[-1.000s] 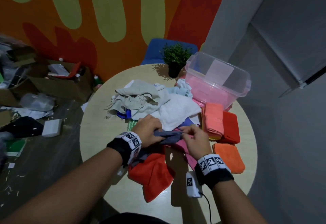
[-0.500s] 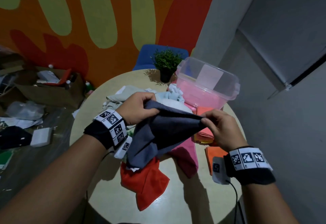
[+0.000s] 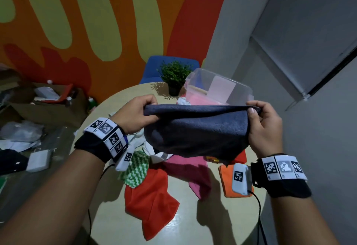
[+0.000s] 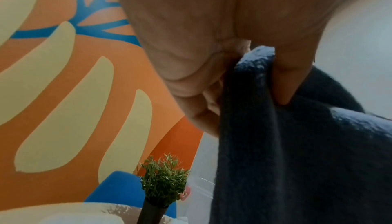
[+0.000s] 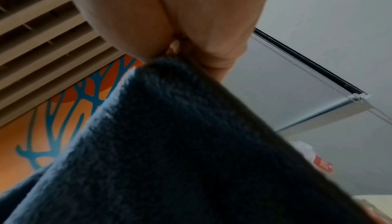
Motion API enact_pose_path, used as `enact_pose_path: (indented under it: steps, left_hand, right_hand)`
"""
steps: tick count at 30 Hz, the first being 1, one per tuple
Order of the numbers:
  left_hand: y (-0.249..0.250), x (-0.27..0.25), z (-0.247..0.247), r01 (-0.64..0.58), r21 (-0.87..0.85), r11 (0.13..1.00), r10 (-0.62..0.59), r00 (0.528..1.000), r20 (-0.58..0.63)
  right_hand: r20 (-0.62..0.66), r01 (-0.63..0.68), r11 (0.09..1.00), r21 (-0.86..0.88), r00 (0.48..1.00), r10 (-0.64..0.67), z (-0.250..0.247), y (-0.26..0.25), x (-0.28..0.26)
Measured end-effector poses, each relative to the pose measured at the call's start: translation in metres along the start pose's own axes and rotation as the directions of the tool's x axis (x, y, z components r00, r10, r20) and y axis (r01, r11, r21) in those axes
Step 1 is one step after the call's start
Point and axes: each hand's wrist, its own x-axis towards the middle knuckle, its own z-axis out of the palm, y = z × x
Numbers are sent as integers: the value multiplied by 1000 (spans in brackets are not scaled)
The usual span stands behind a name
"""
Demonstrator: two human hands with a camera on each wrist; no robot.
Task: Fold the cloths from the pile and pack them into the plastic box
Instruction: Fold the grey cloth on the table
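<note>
One round surface [image 3: 114,213] fills the lower middle of the head view. At its 1 o'clock edge sits one clear box [image 3: 228,90], open-topped, with pink cloth lying inside. Up in the air, held over the middle of the surface, is one dark grey cloth [image 3: 195,130], stretched flat between two hands and sagging in a belly below its top edge. The left hand [image 3: 133,115] pinches the cloth's left top corner, thumb under and fingers curled over. The right hand [image 3: 264,127] pinches the right top corner the same way, thumb nail up. The left wrist view confirms it: thumb and fingers clamped on a bunched fold of grey cloth [image 4: 275,143]. The right wrist view shows grey cloth [image 5: 169,143] running up into the closed fingers.

Loose on the surface below I count one red cloth [image 3: 152,206] at 6 o'clock, one magenta cloth [image 3: 193,173] just right of it, and one green-and-white zigzag cloth [image 3: 137,169] lapping the red one's top edge. One folded orange cloth [image 3: 228,183] lies at 4 o'clock, partly behind the right wrist camera. Pale cloths peek out behind the grey one; their number I cannot tell. One small potted plant [image 3: 174,74] stands at 12 o'clock, just left of the box.
</note>
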Motion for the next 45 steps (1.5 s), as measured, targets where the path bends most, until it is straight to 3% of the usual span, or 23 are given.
enact_pose_path:
  steps: [3,6,12,17,21,24,27,30,32,34,39,41,42,44,45]
  left_hand:
    - [0,-6,9,-7,-216,976,7,1000,-2]
    - [-2,-15,18,13,-455,891,-45,997,-61]
    - [4,-43,29,100,-564,820,-157,986,-53]
    - [-4,-40,37,164,-454,876,-227,970,-89]
    - [-45,-20,64,345,-161,925,-372,908,-191]
    - [-69,-18,89,401,-42,915,-401,892,-207]
    - [-82,-33,98,418,0,908,-413,897,-155]
    - [-88,-53,99,432,83,898,-439,892,109]
    - [-90,-67,103,435,154,887,-461,826,325]
    - [-89,-79,111,410,227,883,-468,750,466]
    - [-95,-98,133,360,335,871,-491,594,637]
    - [-93,-99,137,385,295,875,-471,531,704]
    - [-93,-97,138,397,267,878,-462,561,687]
    - [-100,-91,141,383,269,884,-467,765,444]
    - [-105,-87,143,367,326,872,-461,840,287]
  right_hand:
    - [11,-22,1000,10,1000,22,-3,3,-9]
    - [17,-49,998,31,999,49,-8,10,-21]
    - [53,-90,992,87,995,85,-24,13,-47]
    - [68,-108,991,83,992,102,-31,23,-44]
    - [130,-202,949,-244,962,238,-9,79,-30]
    - [207,-270,874,-404,904,375,9,114,-35]
    - [262,-267,840,-472,867,423,9,132,-54]
    - [369,-251,803,-540,787,495,-1,144,-79]
    - [472,-228,761,-607,667,577,-5,156,-100]
    - [508,-196,711,-675,575,641,-9,169,-116]
    - [500,-182,617,-766,434,749,-14,180,-140]
    - [501,-143,579,-803,366,785,-13,180,-146]
    - [501,-132,569,-811,344,794,-13,180,-148]
    - [499,-117,569,-814,360,788,-10,180,-150]
    - [498,-108,578,-809,395,772,-7,178,-150]
